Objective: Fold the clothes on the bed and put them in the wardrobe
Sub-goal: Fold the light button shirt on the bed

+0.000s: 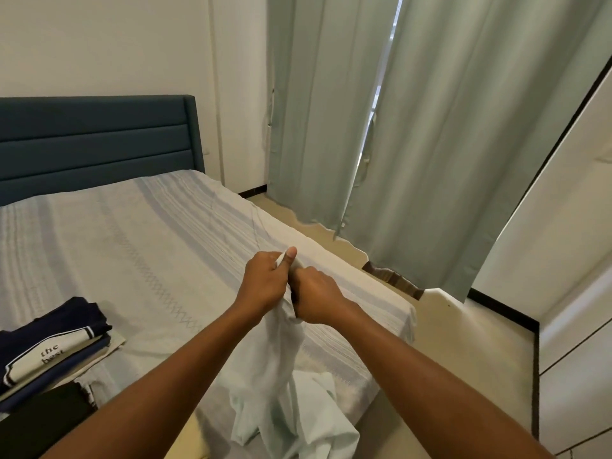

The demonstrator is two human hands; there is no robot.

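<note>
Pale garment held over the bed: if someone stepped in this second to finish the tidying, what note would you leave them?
Left hand: pinches the top edge of the pale garment.
Right hand: grips the same edge close beside it; the cloth hangs down unfolded.
Done: a folded pile, navy and white, lies on the bed.
Left: fold this garment, check the dark item by the pile (folded or not, cannot tell), then carry everything to the wardrobe.

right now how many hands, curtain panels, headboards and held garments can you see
hands: 2, left hand, right hand
curtain panels: 2
headboard: 1
garments held: 1, pale garment
total: 6
</note>
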